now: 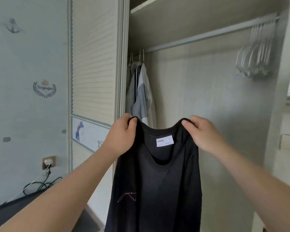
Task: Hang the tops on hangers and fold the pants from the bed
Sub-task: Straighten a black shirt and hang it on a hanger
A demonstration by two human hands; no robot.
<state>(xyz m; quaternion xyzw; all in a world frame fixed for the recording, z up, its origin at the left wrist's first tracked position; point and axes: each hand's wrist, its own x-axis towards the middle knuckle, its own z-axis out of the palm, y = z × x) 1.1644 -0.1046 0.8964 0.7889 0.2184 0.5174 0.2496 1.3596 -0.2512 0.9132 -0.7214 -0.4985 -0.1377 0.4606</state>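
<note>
A black top [157, 185] with a white neck label hangs in front of me, held up by its shoulders before the open wardrobe. My left hand [122, 134] grips the left shoulder at the collar. My right hand [203, 133] grips the right shoulder. The neck opening sags between the two hands. Several empty white hangers [256, 54] hang bunched at the right end of the wardrobe rail [199, 36]. No hanger is inside the top that I can see.
Grey and white garments [141, 91] hang at the rail's left end. A louvred wardrobe door [94, 56] stands to the left. A wall socket with cables [48, 162] sits low on the left wall, above a dark surface [15, 210].
</note>
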